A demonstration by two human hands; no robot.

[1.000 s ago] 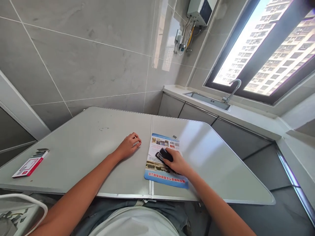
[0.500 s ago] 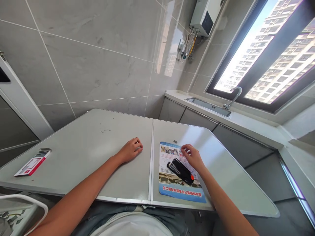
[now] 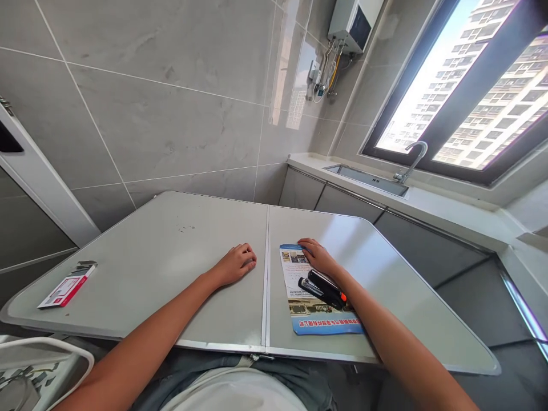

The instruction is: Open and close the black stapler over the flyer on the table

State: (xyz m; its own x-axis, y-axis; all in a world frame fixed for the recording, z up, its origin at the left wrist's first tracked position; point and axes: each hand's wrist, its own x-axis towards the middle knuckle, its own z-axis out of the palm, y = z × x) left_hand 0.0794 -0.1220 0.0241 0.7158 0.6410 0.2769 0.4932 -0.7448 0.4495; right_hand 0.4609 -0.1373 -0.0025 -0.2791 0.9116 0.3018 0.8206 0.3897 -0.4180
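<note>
My left hand [image 3: 237, 264] rests on the grey table with its fingers loosely curled and apart, nothing visible in it. My right hand [image 3: 319, 255] lies over the top edge of a printed flyer [image 3: 306, 324], fingers stretched out and pointing left. Its fingertips cover the spot where a small metal strip, perhaps staples, lay; the strip is hidden now. Below that hand a black stapler [image 3: 322, 290] with an orange-red end lies on the flyer, its upper arm swung apart from the base. My right forearm partly covers the stapler's end and the flyer's right side.
A red and white packet [image 3: 66, 290] lies at the table's left end, with dark strips at its top. Small dark marks [image 3: 185, 229] dot the far left half. A metal seam [image 3: 266, 274] splits the table. A sink [image 3: 368, 181] with a tap [image 3: 413, 162] stands beyond, below the window.
My right hand has moved left and slightly away from me, onto the flyer's top edge, covering the small metal strip. My left hand still rests on the table. The view has shifted slightly.
</note>
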